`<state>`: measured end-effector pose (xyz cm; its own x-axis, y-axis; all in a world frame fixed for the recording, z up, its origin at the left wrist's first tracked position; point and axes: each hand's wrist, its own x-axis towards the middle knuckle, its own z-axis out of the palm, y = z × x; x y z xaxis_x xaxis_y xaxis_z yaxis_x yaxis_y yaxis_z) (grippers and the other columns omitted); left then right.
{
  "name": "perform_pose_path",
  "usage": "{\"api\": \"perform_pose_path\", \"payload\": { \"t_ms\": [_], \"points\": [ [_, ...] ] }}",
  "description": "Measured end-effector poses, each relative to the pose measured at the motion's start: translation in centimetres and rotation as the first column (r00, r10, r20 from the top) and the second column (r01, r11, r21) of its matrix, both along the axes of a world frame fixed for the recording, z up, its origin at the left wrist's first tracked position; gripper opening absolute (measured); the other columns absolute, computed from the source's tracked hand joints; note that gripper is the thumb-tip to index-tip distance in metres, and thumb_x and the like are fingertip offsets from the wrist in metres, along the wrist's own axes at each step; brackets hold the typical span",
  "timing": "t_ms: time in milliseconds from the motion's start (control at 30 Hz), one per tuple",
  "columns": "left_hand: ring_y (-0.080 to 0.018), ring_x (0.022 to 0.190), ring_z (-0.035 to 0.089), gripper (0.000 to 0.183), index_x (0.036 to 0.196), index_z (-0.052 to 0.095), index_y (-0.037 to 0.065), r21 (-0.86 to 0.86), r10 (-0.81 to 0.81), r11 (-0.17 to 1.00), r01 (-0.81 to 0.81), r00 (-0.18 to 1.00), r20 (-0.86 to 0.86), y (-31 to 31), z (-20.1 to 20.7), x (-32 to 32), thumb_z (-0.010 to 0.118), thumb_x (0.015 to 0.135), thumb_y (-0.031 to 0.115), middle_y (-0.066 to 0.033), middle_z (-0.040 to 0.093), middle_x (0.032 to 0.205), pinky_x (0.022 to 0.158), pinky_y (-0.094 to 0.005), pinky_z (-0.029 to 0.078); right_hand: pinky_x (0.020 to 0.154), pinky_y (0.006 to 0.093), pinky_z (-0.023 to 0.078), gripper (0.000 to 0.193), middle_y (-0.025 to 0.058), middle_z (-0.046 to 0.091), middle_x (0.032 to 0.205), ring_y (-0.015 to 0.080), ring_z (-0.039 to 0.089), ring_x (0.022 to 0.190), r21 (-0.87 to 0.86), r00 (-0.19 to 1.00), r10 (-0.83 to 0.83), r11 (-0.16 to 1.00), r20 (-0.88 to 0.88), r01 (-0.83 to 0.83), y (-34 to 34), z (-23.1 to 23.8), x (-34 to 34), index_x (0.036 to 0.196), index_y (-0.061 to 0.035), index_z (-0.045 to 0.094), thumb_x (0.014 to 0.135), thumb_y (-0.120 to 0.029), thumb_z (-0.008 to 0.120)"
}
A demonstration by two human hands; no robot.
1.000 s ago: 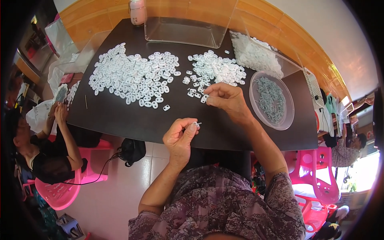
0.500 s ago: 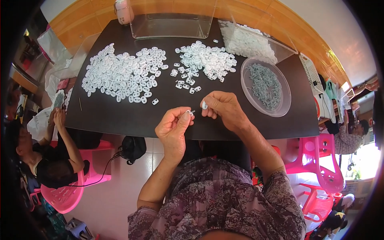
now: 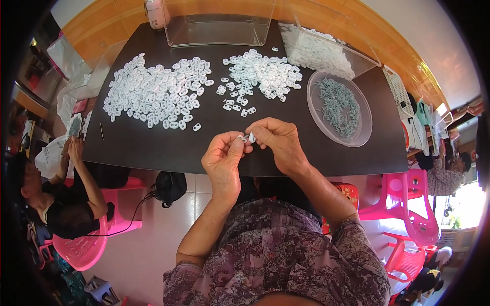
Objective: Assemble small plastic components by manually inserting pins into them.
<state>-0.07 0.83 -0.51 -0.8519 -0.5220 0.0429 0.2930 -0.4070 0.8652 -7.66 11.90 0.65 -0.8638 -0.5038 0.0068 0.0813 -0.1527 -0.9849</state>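
Note:
Over the table's front part my two hands meet at the fingertips. My left hand (image 3: 224, 154) pinches a small white plastic piece (image 3: 243, 138), with a thin greyish bit showing at it. Between the thumb and fingers of my right hand (image 3: 279, 143) is a white oval plastic piece (image 3: 252, 137), held up against the left-hand piece. Whether the two pieces are joined cannot be made out. Beyond my hands lie a large heap of white oval pieces (image 3: 153, 92) at the left and a smaller heap of white pieces (image 3: 268, 74) near the middle.
A round clear tub (image 3: 312, 109) of small grey-green pieces (image 3: 338, 109) stands at right. Behind are a clear bin (image 3: 367, 65) of white pieces, another clear box (image 3: 219, 40) and a pink bottle (image 3: 156, 14). A thin stick (image 3: 101, 131) lies left. Another person (image 3: 66, 194) sits at left.
My right hand has moved left, bringing its white oval piece up to the piece in my left hand. My left hand has shifted slightly right and up.

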Motion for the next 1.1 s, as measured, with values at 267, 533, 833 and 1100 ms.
{"api": "perform_pose_path", "payload": {
  "t_ms": [267,533,833,1100],
  "points": [
    [-0.0134,0.067,0.062,0.013,0.093,0.060,-0.004,0.045,-0.017,0.999,0.014,0.999,0.051,-0.1,0.2,0.3,0.059,0.088,0.008,-0.0095,0.065,0.081,0.061,-0.0215,0.044,0.063,0.0192,0.041,0.010,-0.0010,0.061,0.076,0.0040,0.050,0.071,0.044,0.989,-0.067,0.996,-0.130,0.073,-0.1,0.2,0.5,0.088,0.0003,0.066,0.086,-0.006,0.059],
    [-0.0172,0.066,0.064,0.012,0.093,0.058,-0.004,0.119,-0.042,0.992,0.034,0.997,0.066,-0.4,0.4,0.6,0.055,0.090,0.008,-0.0134,0.065,0.082,0.059,-0.0243,0.046,0.063,0.0196,0.042,0.013,0.0002,0.061,0.079,0.0048,0.052,0.070,0.069,0.961,-0.148,0.983,-0.232,0.168,-0.5,-0.2,1.4,0.092,0.0002,0.063,0.089,-0.011,0.059],
    [-0.0188,0.064,0.063,0.012,0.092,0.057,-0.005,0.193,-0.074,0.979,0.061,0.995,0.062,-0.7,0.2,0.6,0.054,0.090,0.007,-0.0140,0.065,0.081,0.057,-0.0245,0.047,0.067,0.0215,0.047,0.010,0.0025,0.061,0.078,0.0066,0.055,0.073,0.103,0.959,-0.171,0.975,-0.225,0.198,-0.7,-0.7,2.1,0.090,0.0031,0.060,0.089,-0.006,0.057],
    [-0.0172,0.062,0.062,0.012,0.093,0.057,-0.006,0.164,-0.061,0.985,0.055,0.997,0.036,-0.7,0.1,0.8,0.056,0.089,0.005,-0.0136,0.064,0.078,0.057,-0.0244,0.047,0.060,0.0201,0.043,0.015,0.0034,0.061,0.073,0.0059,0.053,0.066,0.165,0.999,-0.021,0.986,-0.035,0.027,0.3,-0.2,1.2,0.086,0.0021,0.063,0.088,-0.013,0.060]
  ]
}}
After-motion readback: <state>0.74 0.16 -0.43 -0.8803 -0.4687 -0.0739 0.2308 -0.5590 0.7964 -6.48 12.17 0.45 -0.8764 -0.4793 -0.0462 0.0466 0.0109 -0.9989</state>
